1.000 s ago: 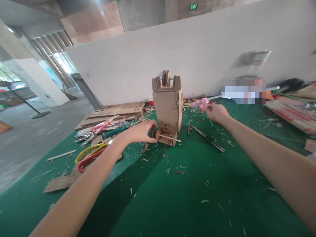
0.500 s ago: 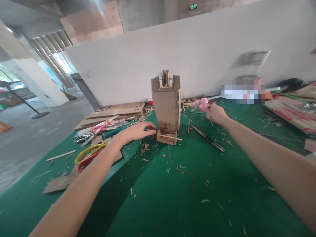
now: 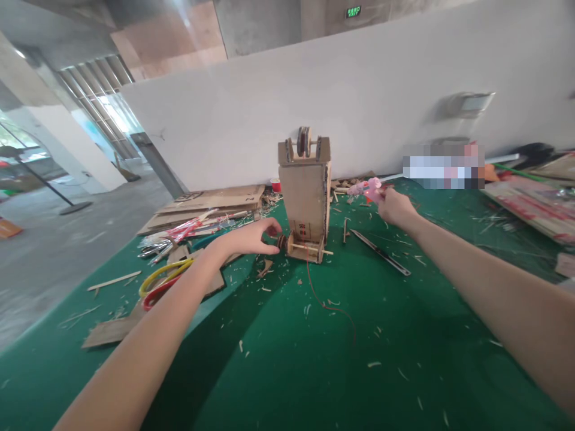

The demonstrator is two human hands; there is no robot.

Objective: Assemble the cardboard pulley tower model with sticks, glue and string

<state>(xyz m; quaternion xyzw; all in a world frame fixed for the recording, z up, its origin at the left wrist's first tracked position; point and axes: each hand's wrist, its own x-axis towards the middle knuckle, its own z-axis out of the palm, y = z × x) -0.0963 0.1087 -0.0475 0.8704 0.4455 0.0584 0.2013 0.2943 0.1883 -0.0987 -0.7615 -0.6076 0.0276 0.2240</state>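
Observation:
A cardboard tower (image 3: 303, 197) stands upright on the green table, with a corrugated cardboard pulley wheel (image 3: 303, 142) on a thin stick at its top. A wooden stick axle (image 3: 311, 248) crosses the box at its foot, and a small round cardboard disc (image 3: 282, 242) sits at the left end. Beside that disc is my left hand (image 3: 260, 236), thumb and fingers apart. My right hand (image 3: 395, 206) grips a pink glue gun (image 3: 372, 189), its nose pointing left, right of the tower. A thin red string (image 3: 317, 296) trails from the axle onto the table.
A utility knife (image 3: 380, 252) lies right of the tower. On the left are yellow-and-red-handled scissors (image 3: 164, 280), cardboard sheets (image 3: 211, 197) and plastic-wrapped sticks (image 3: 173, 234). Wood shavings are scattered across the green tabletop (image 3: 287, 359). A white partition (image 3: 251, 114) stands behind.
My left hand's fingers have spread apart and drawn slightly back from the disc, leaving more of it visible. The right hand keeps the glue gun in nearly the same place.

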